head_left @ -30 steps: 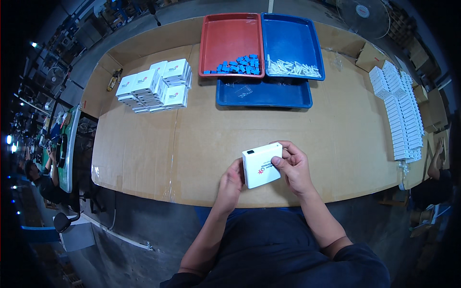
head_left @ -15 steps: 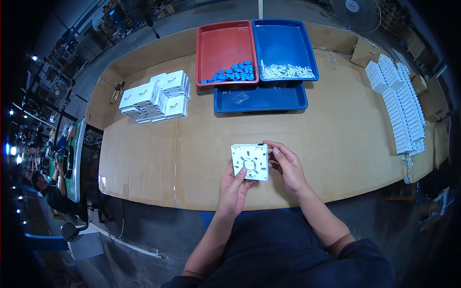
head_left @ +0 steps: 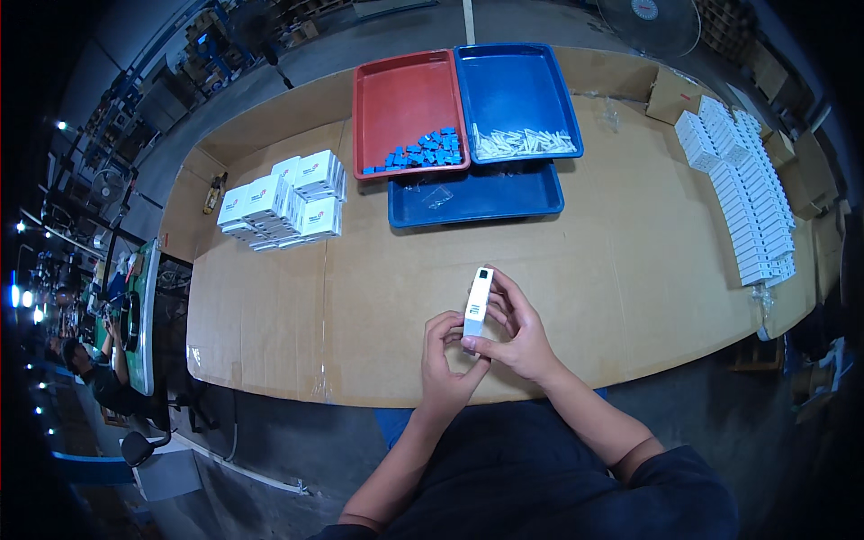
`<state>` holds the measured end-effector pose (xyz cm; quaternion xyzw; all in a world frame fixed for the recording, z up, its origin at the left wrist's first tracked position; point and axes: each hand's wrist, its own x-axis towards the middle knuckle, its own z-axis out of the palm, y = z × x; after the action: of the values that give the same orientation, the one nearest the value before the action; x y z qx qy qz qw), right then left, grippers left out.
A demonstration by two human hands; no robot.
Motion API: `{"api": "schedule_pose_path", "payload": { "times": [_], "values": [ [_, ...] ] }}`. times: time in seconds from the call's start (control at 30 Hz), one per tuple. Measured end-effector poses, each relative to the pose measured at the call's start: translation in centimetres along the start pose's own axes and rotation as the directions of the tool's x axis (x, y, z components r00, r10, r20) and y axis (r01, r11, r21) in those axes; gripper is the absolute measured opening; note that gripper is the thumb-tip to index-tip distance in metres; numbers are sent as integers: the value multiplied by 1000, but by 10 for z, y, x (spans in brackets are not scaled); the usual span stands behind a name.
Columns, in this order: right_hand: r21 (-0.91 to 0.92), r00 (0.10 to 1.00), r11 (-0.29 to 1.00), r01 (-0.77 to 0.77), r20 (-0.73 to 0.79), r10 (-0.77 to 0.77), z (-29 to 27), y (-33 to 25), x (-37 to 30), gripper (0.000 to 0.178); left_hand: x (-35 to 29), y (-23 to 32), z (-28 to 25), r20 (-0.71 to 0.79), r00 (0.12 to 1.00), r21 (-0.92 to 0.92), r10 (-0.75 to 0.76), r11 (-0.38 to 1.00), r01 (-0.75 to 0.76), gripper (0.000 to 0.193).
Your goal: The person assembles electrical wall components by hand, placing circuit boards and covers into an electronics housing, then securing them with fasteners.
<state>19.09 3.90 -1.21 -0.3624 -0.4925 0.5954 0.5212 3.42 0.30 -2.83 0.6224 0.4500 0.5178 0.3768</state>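
Observation:
A square white plastic box (head_left: 476, 306) is held on edge above the near middle of the table, one narrow side facing up. That side shows a small dark square opening at its far end and slots lower down. My left hand (head_left: 445, 364) grips the near left part of the box with curled fingers. My right hand (head_left: 520, 337) holds its right side, thumb at the near end and fingers along the far part. The broad faces are mostly hidden by the tilt and by my fingers.
Stacked white boxes (head_left: 283, 202) stand at left, longer rows of white housings (head_left: 751, 207) at right. At the back, a red tray (head_left: 409, 99) holds small blue pieces, a blue tray (head_left: 517, 90) white sticks. Another blue tray (head_left: 477, 209) sits before them. A person (head_left: 99, 369) works far left.
The white box has turned from showing its broad slotted face to its narrow side. My right hand has closed round it, and my left hand has shifted its hold lower.

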Motion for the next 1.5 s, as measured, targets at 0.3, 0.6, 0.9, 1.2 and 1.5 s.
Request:
{"api": "schedule_pose_path", "payload": {
  "times": [0.3,0.6,0.9,1.2,1.5],
  "values": [
    [28,996,997,65,54,-66,-17,-12,4,114,9,26,-2,60,990,79,131,988,-135,58],
    [17,997,998,55,44,-55,-42,-14,0,114,11,37,11,146,985,116,89,988,-106,57],
    [-15,997,998,68,34,-67,-47,-17,1,119,13,35,15,161,983,109,92,988,-110,53],
    [-87,974,971,223,-20,-225,-77,-42,10,120,-4,11,29,229,966,36,-118,993,112,41],
    [-795,752,597,-108,-458,-474,-286,-10,-7,99,-2,17,70,459,844,145,-275,961,234,16]
  ]
}}
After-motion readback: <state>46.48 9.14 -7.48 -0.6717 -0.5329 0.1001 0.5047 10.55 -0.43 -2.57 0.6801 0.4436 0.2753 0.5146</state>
